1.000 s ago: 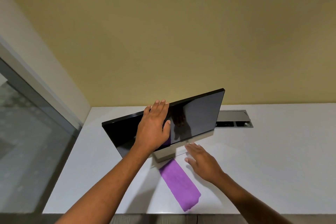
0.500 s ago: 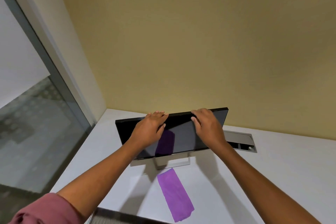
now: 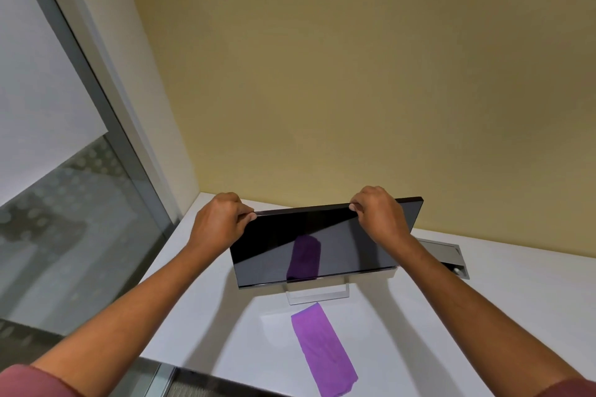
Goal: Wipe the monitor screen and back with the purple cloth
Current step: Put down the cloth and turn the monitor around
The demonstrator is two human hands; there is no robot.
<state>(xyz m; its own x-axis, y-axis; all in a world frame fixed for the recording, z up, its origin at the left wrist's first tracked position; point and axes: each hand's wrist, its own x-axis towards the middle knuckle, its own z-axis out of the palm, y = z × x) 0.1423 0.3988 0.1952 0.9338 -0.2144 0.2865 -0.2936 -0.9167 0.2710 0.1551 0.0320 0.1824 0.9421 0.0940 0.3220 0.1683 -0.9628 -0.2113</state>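
A white desk top (image 3: 483,316) runs into the corner of a mustard-yellow wall (image 3: 354,74), with a tall grey-framed glass pane (image 3: 64,203) down the left side.

Just right of the glass, the person's left hand (image 3: 219,222) is clamped on the top left corner of the thin black flat-panel monitor (image 3: 322,245), fingers curled over the back and the thumb tip pressed to the front edge. I'd say the grip is there to steady and square the panel, not to clean it, since the hand carries no cloth.

The dark screen leans back on its clear-and-silver foot (image 3: 317,295). The long purple microfibre cloth (image 3: 324,351) lies flat on the desk just in front of that foot, untouched, its reflection showing in the glass. It looks parked within easy reach while both hands are busy.

Further right, the right hand (image 3: 377,216) pinches the top edge the same way, fingers behind and thumb in front. Past it a grey metal cable hatch (image 3: 448,255) is set in the desk behind the monitor.

Half a second ago both hands sat closer together on the upper screen; they have since spread apart along the edge. A second ago the right hand was down by the cloth and the panel stood skewed; it now faces the person. The cloth has not been lifted, so wiping looks not yet begun.
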